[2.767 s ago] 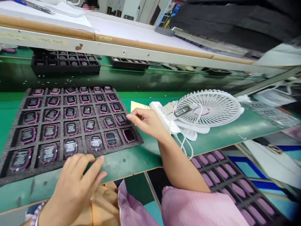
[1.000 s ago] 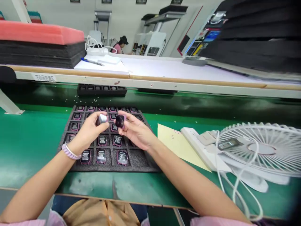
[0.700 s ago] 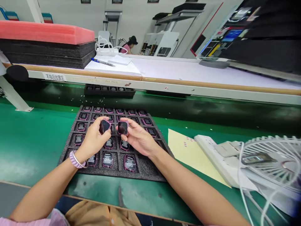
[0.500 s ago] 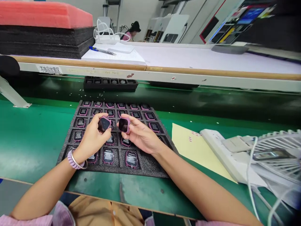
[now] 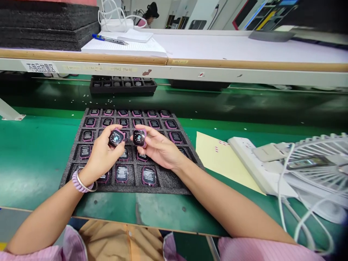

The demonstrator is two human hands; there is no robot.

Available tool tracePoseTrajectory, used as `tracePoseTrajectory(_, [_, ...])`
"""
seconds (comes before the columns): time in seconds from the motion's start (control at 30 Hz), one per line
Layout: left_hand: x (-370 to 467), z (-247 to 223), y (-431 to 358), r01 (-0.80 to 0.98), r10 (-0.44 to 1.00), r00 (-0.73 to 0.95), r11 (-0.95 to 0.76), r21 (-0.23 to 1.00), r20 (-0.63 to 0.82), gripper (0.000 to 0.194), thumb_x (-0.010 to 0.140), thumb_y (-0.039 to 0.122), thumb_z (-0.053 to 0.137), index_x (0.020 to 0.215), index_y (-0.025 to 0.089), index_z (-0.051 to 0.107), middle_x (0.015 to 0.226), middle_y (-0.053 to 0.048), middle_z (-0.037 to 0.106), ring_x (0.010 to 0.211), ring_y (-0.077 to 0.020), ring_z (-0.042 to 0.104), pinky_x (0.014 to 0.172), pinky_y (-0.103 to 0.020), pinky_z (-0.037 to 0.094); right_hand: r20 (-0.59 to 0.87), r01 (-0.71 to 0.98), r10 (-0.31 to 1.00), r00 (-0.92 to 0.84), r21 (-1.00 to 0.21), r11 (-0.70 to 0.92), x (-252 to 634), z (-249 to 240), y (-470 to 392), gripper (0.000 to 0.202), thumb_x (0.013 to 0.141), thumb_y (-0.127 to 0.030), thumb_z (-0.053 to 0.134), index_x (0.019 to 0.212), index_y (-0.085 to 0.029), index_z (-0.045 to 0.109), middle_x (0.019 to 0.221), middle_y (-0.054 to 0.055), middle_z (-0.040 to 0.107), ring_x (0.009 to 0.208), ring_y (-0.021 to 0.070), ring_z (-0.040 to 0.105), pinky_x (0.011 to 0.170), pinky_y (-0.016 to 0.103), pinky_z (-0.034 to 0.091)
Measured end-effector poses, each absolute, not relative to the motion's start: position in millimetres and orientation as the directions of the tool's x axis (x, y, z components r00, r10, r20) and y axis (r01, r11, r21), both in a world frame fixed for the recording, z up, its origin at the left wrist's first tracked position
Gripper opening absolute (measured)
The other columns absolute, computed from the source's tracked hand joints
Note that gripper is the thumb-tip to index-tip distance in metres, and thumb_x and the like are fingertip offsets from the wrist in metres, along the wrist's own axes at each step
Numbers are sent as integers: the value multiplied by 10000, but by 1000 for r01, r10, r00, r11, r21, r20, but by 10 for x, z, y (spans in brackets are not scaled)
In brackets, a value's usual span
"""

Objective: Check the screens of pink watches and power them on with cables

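Observation:
My left hand [image 5: 104, 150] is closed round a smartwatch [image 5: 116, 138] with a purple case and no strap. A second smartwatch [image 5: 139, 138] of the same kind is pinched in the fingers of my right hand [image 5: 160, 146]. Both screens are lit and show a picture with a bluish middle. The two watches are held side by side, a small gap apart, above a dark grey foam tray [image 5: 165, 184]. Purple-cased watches lie face up in the tray's compartments, such as the front watch [image 5: 149, 175], with white text on their screens. My hands hide part of the tray.
A yellow sheet [image 5: 217, 159] lies right of the tray, beside a white power strip [image 5: 252, 163] and a white fan [image 5: 323, 159] with cables. Behind, a shelf [image 5: 201, 49] crosses above a black tray [image 5: 123, 87]. A person [image 5: 148, 16] is in the background.
Both watch screens were dark and are now lit with a picture. My hands keep their hold on the watches. The whole view has shifted slightly, with the shelf higher in the picture.

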State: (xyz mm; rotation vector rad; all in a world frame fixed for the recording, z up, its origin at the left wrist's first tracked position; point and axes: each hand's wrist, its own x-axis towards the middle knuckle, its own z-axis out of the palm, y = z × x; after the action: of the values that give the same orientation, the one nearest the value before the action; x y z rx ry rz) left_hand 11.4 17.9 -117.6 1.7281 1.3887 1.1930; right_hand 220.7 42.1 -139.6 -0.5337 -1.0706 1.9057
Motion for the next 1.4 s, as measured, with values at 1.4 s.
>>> tracePoseTrajectory(1.4, [184,-1230,94,408,976,84,-218,887,201,445,772,260,640,1214,206,629,1064,-40,664,671,-112,537,567,-214,428,0,-414,862,-508,-877,-243,2295,-1473,143,535,882,-412,893,1337,-279,644,1076,40,704,758,135,663,743,277,549])
